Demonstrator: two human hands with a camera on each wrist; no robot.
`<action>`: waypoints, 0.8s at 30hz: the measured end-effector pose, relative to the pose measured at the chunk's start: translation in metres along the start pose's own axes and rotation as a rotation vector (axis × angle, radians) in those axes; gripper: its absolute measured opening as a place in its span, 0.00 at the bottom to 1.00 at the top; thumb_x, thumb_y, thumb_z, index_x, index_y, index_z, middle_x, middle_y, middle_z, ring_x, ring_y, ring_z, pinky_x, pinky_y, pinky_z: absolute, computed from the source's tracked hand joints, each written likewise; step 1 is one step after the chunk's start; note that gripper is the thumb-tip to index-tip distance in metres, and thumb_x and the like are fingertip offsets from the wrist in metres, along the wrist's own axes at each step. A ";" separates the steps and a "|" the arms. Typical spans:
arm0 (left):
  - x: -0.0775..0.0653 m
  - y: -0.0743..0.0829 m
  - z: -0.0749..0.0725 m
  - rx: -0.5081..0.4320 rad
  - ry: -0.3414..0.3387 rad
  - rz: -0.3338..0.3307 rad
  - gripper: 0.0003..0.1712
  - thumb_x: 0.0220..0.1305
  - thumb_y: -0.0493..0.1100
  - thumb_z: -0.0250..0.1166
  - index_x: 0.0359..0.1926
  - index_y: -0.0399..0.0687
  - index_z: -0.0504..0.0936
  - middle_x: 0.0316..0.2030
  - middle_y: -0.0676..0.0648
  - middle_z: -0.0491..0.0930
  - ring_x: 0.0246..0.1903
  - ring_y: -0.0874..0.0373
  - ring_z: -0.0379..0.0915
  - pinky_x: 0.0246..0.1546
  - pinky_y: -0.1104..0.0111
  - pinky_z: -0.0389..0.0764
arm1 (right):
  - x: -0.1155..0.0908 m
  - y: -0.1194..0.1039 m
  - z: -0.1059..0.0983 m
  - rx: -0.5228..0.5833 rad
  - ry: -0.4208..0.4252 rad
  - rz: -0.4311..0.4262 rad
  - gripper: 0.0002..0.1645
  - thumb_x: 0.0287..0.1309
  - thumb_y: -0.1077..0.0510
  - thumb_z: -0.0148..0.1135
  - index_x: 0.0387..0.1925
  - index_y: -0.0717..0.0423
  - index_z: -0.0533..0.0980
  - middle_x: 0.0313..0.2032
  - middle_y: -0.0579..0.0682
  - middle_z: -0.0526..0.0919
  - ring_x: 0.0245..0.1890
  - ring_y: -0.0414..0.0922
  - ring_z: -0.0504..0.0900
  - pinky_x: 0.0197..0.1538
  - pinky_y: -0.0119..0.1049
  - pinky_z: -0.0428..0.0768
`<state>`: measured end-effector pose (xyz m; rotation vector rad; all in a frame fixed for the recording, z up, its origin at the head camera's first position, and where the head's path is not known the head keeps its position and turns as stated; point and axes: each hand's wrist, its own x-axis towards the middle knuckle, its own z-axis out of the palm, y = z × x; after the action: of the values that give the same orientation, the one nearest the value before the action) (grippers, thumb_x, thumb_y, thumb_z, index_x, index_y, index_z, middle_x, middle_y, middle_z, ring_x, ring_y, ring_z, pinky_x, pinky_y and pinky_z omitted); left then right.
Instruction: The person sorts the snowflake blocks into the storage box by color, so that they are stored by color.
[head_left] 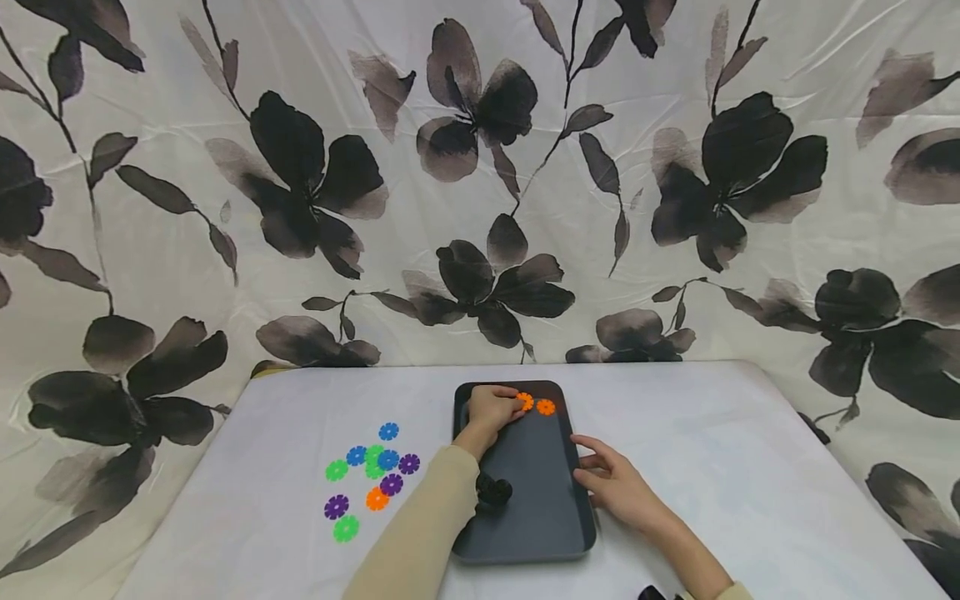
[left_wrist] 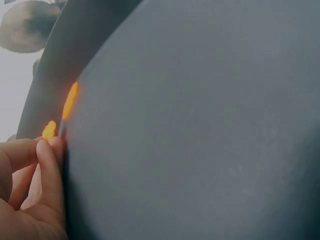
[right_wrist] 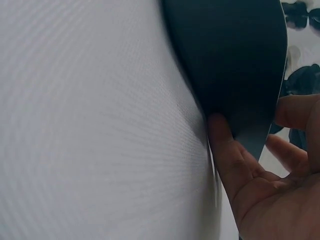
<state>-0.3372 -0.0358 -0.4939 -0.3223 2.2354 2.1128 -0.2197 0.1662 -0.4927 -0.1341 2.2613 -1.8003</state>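
A dark grey rectangular tray [head_left: 536, 517] lies on the white table. At its far end, my left hand [head_left: 491, 406] pinches an orange notched plastic disc [head_left: 526, 401] between thumb and fingertips. Just right of it, a second orange disc [head_left: 546, 407] lies in the tray's far right corner. In the left wrist view, the pinched disc [left_wrist: 49, 131] shows beyond the fingertips, partly hidden by them. My right hand [head_left: 618, 487] holds the tray's right edge. Seen from the right wrist, the thumb presses the outer wall [right_wrist: 225, 60] while the fingers reach the rim.
Left of the tray, loose discs lie scattered on the table [head_left: 262, 500]: several blue, green and purple ones and an orange disc [head_left: 377, 499]. Some overlap, such as a blue disc [head_left: 388, 459] against a green one. A flower-patterned cloth [head_left: 480, 192] hangs behind the table.
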 end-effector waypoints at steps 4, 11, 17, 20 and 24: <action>0.003 0.001 0.000 0.041 0.014 -0.028 0.09 0.55 0.26 0.68 0.39 0.31 0.85 0.37 0.37 0.81 0.28 0.54 0.84 0.30 0.69 0.83 | 0.001 0.000 -0.001 -0.012 0.005 -0.001 0.32 0.66 0.63 0.58 0.70 0.56 0.62 0.49 0.61 0.75 0.44 0.50 0.80 0.38 0.44 0.82; 0.009 -0.003 0.000 0.059 0.006 -0.038 0.10 0.53 0.26 0.69 0.38 0.32 0.85 0.34 0.39 0.82 0.26 0.55 0.84 0.28 0.70 0.83 | 0.002 0.002 0.000 -0.020 0.018 0.027 0.33 0.66 0.61 0.58 0.70 0.54 0.62 0.50 0.60 0.75 0.44 0.50 0.80 0.37 0.44 0.82; 0.010 -0.006 0.000 0.054 0.013 -0.022 0.09 0.53 0.26 0.68 0.38 0.32 0.85 0.33 0.39 0.82 0.26 0.56 0.84 0.28 0.71 0.83 | 0.006 0.006 0.001 -0.009 0.028 0.034 0.33 0.66 0.63 0.57 0.71 0.54 0.61 0.50 0.60 0.75 0.43 0.51 0.80 0.37 0.44 0.82; 0.008 -0.007 0.001 0.059 0.014 -0.008 0.09 0.53 0.26 0.68 0.38 0.31 0.85 0.34 0.38 0.82 0.26 0.56 0.84 0.28 0.70 0.83 | 0.006 0.007 0.001 -0.006 0.028 0.035 0.33 0.66 0.63 0.57 0.71 0.54 0.61 0.50 0.60 0.75 0.44 0.51 0.80 0.38 0.44 0.82; 0.006 -0.007 0.002 0.064 0.010 0.019 0.10 0.53 0.26 0.69 0.38 0.30 0.85 0.35 0.38 0.82 0.26 0.56 0.84 0.28 0.70 0.83 | 0.004 0.007 0.001 -0.006 0.030 0.033 0.33 0.66 0.62 0.58 0.71 0.53 0.62 0.50 0.60 0.75 0.44 0.51 0.80 0.38 0.44 0.83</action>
<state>-0.3415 -0.0348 -0.5023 -0.3094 2.3153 2.0475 -0.2231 0.1658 -0.4998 -0.0712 2.2760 -1.7910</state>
